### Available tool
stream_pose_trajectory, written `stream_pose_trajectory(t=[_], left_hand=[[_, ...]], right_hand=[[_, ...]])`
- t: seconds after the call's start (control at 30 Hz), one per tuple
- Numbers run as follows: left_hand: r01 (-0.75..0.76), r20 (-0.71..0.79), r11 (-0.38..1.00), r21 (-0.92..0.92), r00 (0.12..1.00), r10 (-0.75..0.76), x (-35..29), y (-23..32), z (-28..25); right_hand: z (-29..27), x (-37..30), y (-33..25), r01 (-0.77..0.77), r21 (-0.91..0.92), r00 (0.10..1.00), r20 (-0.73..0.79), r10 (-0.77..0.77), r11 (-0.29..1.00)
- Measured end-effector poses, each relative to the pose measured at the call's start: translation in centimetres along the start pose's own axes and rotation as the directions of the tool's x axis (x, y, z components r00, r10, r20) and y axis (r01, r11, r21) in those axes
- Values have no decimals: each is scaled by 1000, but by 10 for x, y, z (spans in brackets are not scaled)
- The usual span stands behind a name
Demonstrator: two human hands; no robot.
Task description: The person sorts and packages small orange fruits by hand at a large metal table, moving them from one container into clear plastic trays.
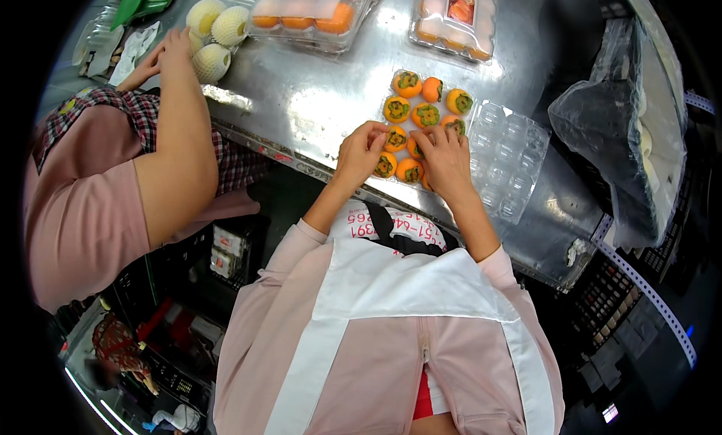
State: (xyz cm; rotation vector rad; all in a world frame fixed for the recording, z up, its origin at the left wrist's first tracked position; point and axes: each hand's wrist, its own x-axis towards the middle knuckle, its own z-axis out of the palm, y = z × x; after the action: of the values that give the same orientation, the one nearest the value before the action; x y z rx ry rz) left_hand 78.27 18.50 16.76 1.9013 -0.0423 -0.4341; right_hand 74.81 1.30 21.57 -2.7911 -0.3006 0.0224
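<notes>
We see orange persimmons in a clear tray on the shiny metal table, near the edge closest to us. The tray's long way runs away from us, and its far end leans a little to the right. Most of the persimmons sit with their green leafy tops facing up. One in the far row is tipped, and its leaves point to the right.

Our left hand comes in from the left side of the tray. Its fingers are bent, and the tips are beside a persimmon at the tray's left edge. Our right hand reaches over the right side with its back up and its fingers curled down, hiding some fruit. We cannot tell if the grip of either hand is squeezing a persimmon or only touching one.

Just right of the tray lies a clear bumpy plastic sheet. Farther back we see two clear boxes of orange fruit. On the left, another person's hand is next to round fruits in pale nets.
</notes>
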Motion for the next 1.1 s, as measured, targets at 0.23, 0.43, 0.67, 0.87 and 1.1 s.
stream_pose_trajectory(t=[0.23,0.43,0.67,0.87,1.1], left_hand=[[-24,-133,999,33,991,28,-3,12,-12],[-67,-141,998,12,988,68,-13,22,-13],[-202,-41,920,336,973,229,-10,30,-7],[-220,31,783,581,968,249,-6,34,2],[-154,5,736,659,980,200,1,50,-1]], right_hand=[[-17,2,11,-50,156,999,-5,51,987],[-22,-12,9,-287,771,914,397,77,-569],[-21,-15,10,-295,687,928,371,-28,-664],[-16,-13,28,-339,921,888,247,387,190],[-9,-4,13,-211,403,966,-56,254,891]])
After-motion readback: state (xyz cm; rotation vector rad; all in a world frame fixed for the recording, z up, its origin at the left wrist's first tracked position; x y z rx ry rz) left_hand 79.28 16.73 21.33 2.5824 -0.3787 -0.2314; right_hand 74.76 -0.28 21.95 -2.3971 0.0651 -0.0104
